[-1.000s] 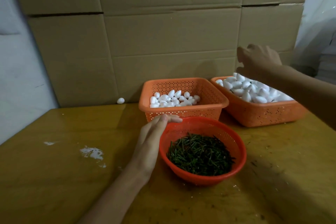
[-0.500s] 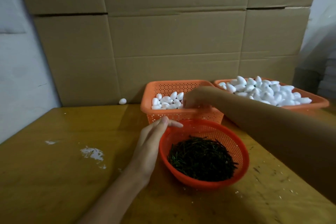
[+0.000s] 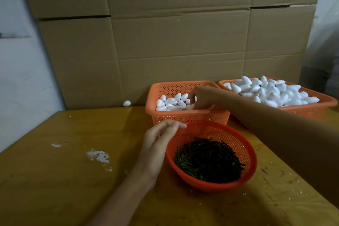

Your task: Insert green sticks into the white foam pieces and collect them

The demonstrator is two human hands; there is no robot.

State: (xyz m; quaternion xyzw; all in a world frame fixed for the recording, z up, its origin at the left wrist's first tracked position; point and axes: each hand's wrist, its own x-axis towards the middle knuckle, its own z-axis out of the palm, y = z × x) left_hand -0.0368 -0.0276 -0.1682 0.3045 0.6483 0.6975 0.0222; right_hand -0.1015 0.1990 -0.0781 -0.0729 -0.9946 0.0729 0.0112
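Note:
A round red-orange bowl (image 3: 211,185) holds a heap of dark green sticks (image 3: 207,159) at the table's middle. Just behind it stands an orange basket (image 3: 183,115) partly filled with white foam pieces (image 3: 170,101). My right hand (image 3: 201,97) reaches into this basket from the right, its fingers curled down on a foam piece at the basket's near right side. My left hand (image 3: 161,139) rests against the bowl's left rim with its fingers nearly straight and nothing in them. A second orange basket (image 3: 311,110) at the back right is heaped with foam pieces (image 3: 271,91).
The wooden table (image 3: 73,180) carries white smears (image 3: 98,156) at the left. A stray foam piece (image 3: 126,103) lies at the table's far edge. Stacked cardboard boxes (image 3: 183,42) form a wall right behind the baskets. Scuffs and crumbs mark the table's right side.
My right hand came from above the right basket over to the middle basket and lowered its fingers into the foam pieces. My left hand stayed at the bowl's rim.

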